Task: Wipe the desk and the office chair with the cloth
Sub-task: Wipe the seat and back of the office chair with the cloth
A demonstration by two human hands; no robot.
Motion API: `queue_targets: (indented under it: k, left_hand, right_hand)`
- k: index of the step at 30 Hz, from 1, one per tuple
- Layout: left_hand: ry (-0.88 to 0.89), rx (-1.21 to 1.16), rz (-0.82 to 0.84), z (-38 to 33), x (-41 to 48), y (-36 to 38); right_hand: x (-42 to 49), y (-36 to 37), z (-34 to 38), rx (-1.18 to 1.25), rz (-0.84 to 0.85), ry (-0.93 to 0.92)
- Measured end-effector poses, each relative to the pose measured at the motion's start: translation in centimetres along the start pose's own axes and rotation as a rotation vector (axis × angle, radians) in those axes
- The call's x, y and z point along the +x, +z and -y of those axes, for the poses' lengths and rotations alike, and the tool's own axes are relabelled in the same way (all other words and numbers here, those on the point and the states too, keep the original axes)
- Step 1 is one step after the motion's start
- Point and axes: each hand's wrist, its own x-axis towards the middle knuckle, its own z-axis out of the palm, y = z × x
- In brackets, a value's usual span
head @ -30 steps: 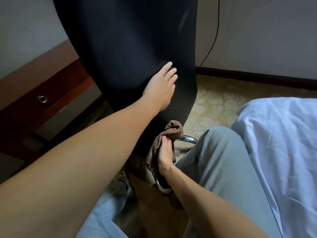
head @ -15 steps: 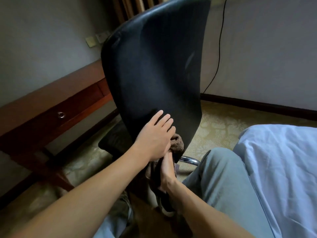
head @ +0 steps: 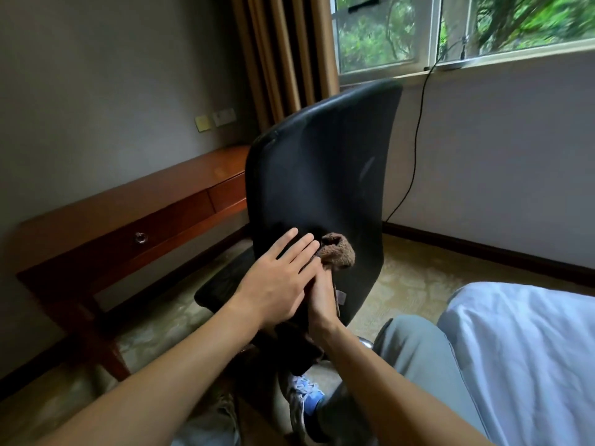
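The black office chair (head: pixel 322 175) stands in front of me with the rear of its backrest facing me. My left hand (head: pixel 277 281) lies flat on the lower backrest with straight fingers. Beside it, my right hand (head: pixel 322 297) holds the brown cloth (head: pixel 338 252) against the backrest; its fingers are partly hidden under my left hand. The cloth bunches above my right fingertips. The wooden desk (head: pixel 122 214) runs along the left wall behind the chair.
A bed with a white sheet (head: pixel 521 355) is at the right. My knee in grey trousers (head: pixel 415 346) and my shoe (head: pixel 306 397) are close to the chair base. A black cable (head: pixel 415 149) hangs down the wall under the window (head: pixel 450 27). Curtains (head: pixel 283 53) hang behind the desk.
The view has tilted up, so the whole backrest and the window show. My left hand slid down the backrest to beside my right hand, and the cloth has risen onto the lower backrest.
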Motion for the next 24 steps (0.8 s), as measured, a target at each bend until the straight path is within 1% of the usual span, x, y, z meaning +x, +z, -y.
queue_targets:
  k: [3,8,12,15,21,24]
  left_hand:
    - [-0.024,-0.005,-0.028,0.7,-0.1,-1.0]
    - [-0.070,0.014,-0.019,1.8,0.2,-2.3]
    - [-0.072,0.024,-0.027,1.7,1.1,-2.4]
    - [-0.081,0.036,-0.059,1.6,2.4,-2.6]
    - [-0.115,0.052,-0.111,2.1,5.5,-3.7]
    - [-0.119,0.081,-0.126,2.0,7.4,-3.8]
  right_hand:
    - [0.6,0.6,1.7,-0.030,0.000,-0.021]
    - [1.1,1.6,4.7,-0.018,0.013,-0.055]
    - [1.9,1.2,6.2,-0.028,0.007,-0.102]
    - [2.8,0.6,7.8,-0.081,-0.009,-0.173]
    - [5.2,-0.1,10.9,-0.171,0.020,-0.346]
    - [6.9,-0.6,11.8,-0.164,0.004,-0.366]
